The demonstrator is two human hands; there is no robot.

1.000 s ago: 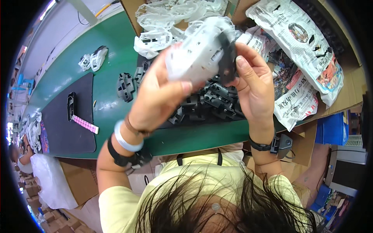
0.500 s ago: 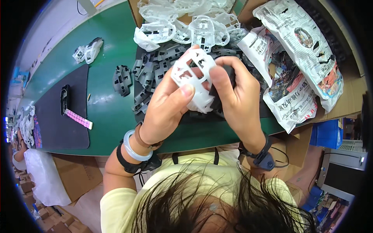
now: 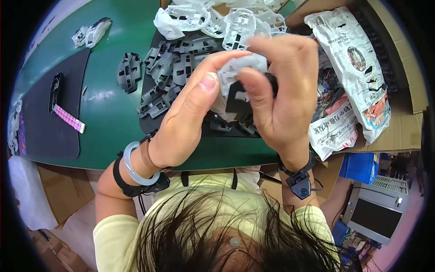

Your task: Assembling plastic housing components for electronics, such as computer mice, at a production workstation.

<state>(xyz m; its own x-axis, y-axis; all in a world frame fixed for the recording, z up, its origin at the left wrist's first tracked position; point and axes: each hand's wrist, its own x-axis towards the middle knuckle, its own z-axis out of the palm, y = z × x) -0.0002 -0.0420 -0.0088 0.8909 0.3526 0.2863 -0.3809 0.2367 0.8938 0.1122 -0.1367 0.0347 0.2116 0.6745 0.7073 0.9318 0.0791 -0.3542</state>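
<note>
A white molded plastic shell with cut-outs (image 3: 232, 69) is held up between my hands, partly hidden by fingers. My left hand (image 3: 183, 115) is closed round its left side, the thumb along its near edge. A flat black plastic piece (image 3: 238, 103) lies against the shell. My right hand (image 3: 292, 90), slightly smeared, closes over that black piece, with the thumb bent across it and the fingers curled over the top. Beneath the hands is a pile of grey plastic shells (image 3: 165, 68) on a dark mat. One more grey shell (image 3: 129, 72) lies left of the pile.
White shells (image 3: 240, 29) are heaped at the back. Printed plastic bags (image 3: 353, 68) lie in an open cardboard box (image 3: 405, 59) at the right. On the green table (image 3: 106, 109), a dark mat (image 3: 38, 122) carries a black part (image 3: 56, 93) with a pink patterned strip (image 3: 69, 119).
The white shell has been turned and raised slightly, so the black piece now shows in front of it. My right hand has moved up and over the shell. The view has shifted to the right.
</note>
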